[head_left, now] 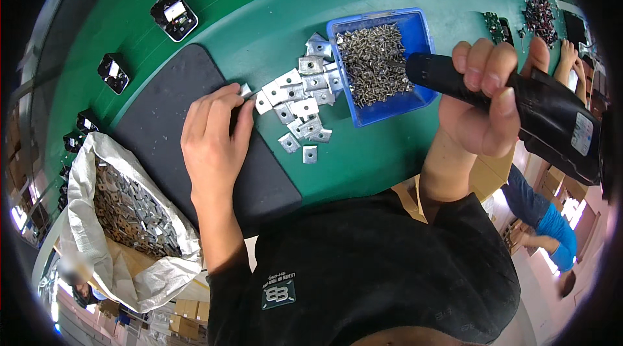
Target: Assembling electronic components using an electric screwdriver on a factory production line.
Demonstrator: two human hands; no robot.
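Observation:
My left hand (217,135) rests at the edge of a black mat (165,96), its fingers curled. A small silver metal plate (245,91) shows between its fingertips. Right of it lies a loose pile of square metal plates (305,89) with centre holes, on the green table. A blue bin (383,113) full of small screws (373,63) stands beside the pile. My right hand (487,96) is raised, fingers wrapped round a long black handheld tool (551,115) with a pale label. The tool's rounded end overlaps the bin's right side in view.
A white sack (130,281) of many metal pieces stands at the left. Black devices (174,16) line the green surface beyond the mat. At the far right are a red-and-black heap of small parts (540,15) and a co-worker's hands (568,60). Another person (551,229) is behind, right.

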